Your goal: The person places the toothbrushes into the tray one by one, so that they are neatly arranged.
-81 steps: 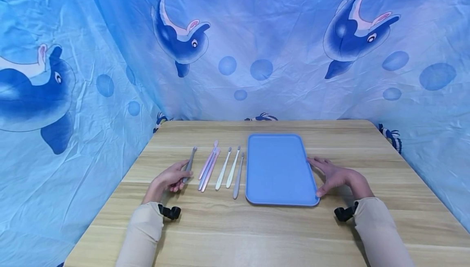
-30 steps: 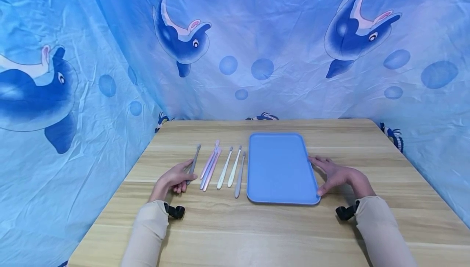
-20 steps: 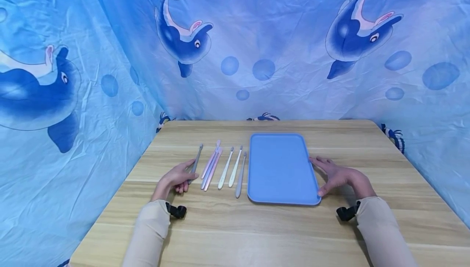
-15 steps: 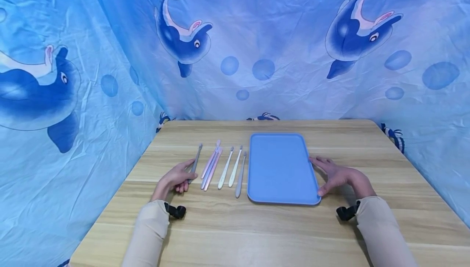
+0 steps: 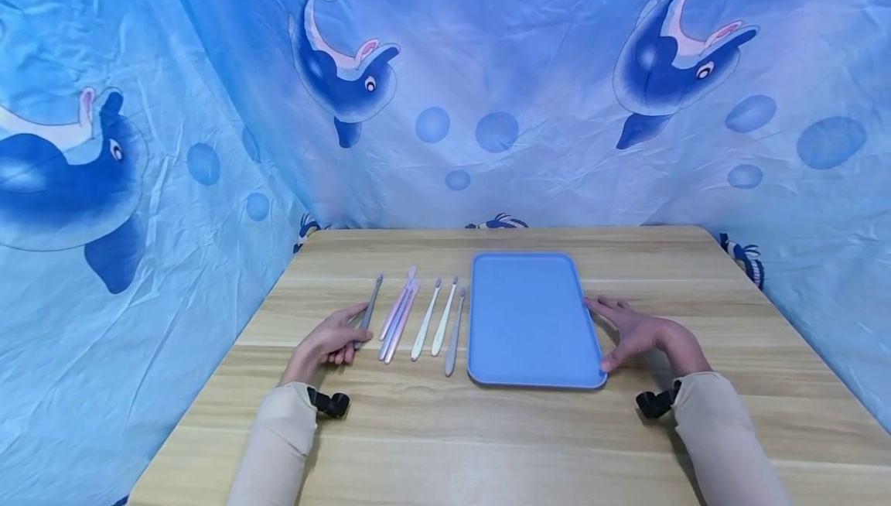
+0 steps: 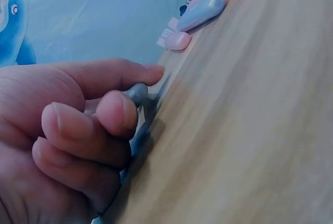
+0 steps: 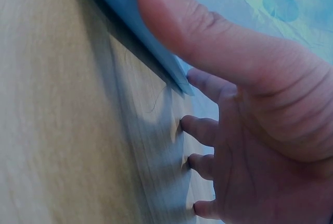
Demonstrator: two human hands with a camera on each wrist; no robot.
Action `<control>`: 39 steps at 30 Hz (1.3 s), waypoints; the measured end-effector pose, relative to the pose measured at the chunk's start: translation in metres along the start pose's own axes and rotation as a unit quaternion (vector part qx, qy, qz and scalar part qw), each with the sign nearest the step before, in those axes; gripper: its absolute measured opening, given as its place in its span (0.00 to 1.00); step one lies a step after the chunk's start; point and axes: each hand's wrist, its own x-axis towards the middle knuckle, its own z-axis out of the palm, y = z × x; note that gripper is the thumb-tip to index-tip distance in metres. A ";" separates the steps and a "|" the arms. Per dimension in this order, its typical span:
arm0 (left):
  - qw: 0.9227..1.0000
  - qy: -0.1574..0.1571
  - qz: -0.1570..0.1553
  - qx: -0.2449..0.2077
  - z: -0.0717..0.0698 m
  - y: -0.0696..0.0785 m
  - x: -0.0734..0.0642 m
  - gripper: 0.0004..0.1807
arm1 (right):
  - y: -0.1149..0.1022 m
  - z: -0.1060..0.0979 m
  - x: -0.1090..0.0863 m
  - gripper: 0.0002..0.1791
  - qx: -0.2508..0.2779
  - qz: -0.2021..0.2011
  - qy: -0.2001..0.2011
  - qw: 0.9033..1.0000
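A grey toothbrush (image 5: 374,297) is pinched near its handle end between the thumb and fingers of my left hand (image 5: 334,337), low over the table. In the left wrist view, its grey handle end (image 6: 137,94) shows between the digits. Just right of it lie two pink toothbrushes (image 5: 397,336) and a blue one (image 6: 203,13), close together. Two pale toothbrushes (image 5: 426,323) and a greyish-purple toothbrush (image 5: 455,340) follow. My right hand (image 5: 633,336) rests with fingers spread at the right edge of a blue tray (image 5: 532,320); its thumb touches the rim.
The wooden table (image 5: 515,444) carries all these things. Behind it and along its sides hangs a blue curtain (image 5: 543,181) printed with dolphins. Each wrist wears a black camera, such as the left wrist camera (image 5: 332,404).
Since the earliest frame, my left hand and the grey toothbrush have shifted slightly right, nearer to the pink toothbrushes. During the last second both hands stay nearly still; the view sways a little.
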 end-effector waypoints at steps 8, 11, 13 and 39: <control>1.000 0.016 -0.007 -0.019 0.004 0.007 0.000 0.47 | 0.000 0.000 0.001 0.72 -0.004 0.006 -0.001 1.000; 0.999 0.027 0.000 -0.020 0.005 0.011 -0.001 0.46 | 0.000 -0.001 0.000 0.72 -0.002 0.007 0.000 1.000; 0.999 0.033 0.005 -0.018 0.006 0.013 -0.001 0.46 | 0.000 -0.002 0.000 0.71 -0.001 0.009 0.001 1.000; 0.996 0.057 0.021 -0.058 0.036 0.052 0.000 0.45 | 0.000 -0.001 -0.001 0.73 -0.010 0.014 0.010 1.000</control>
